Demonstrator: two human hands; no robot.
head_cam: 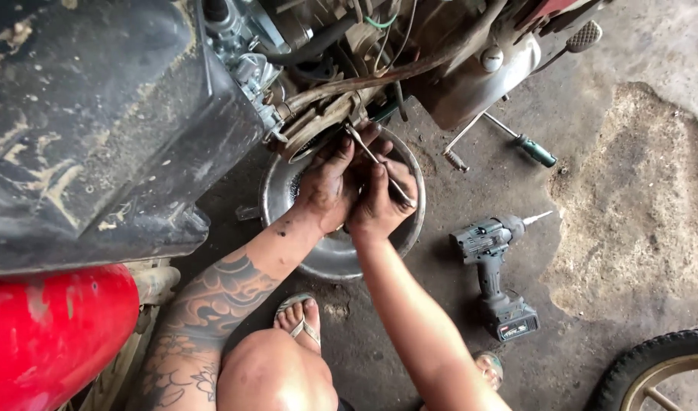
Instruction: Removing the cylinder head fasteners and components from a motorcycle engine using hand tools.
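Grease-blackened left hand (326, 186) braced under the motorcycle engine's dirty metal cover (318, 122) | right hand (379, 202) closed on slim steel wrench (379, 164) above round metal pan's (413, 221) rim | step, judged: loosening fastener; next needs steady turning.

Both hands are smeared with dark grease and grime, thickest over the fingers and knuckles of the left hand (326, 186) and right hand (379, 205). The forearms are bare, with no sleeves. The left forearm (212, 304) carries a large dark tattoo of swirling, wave-like patterns. One bare knee (276, 373) shows, and a foot wears a pale flip-flop sandal (299, 320).
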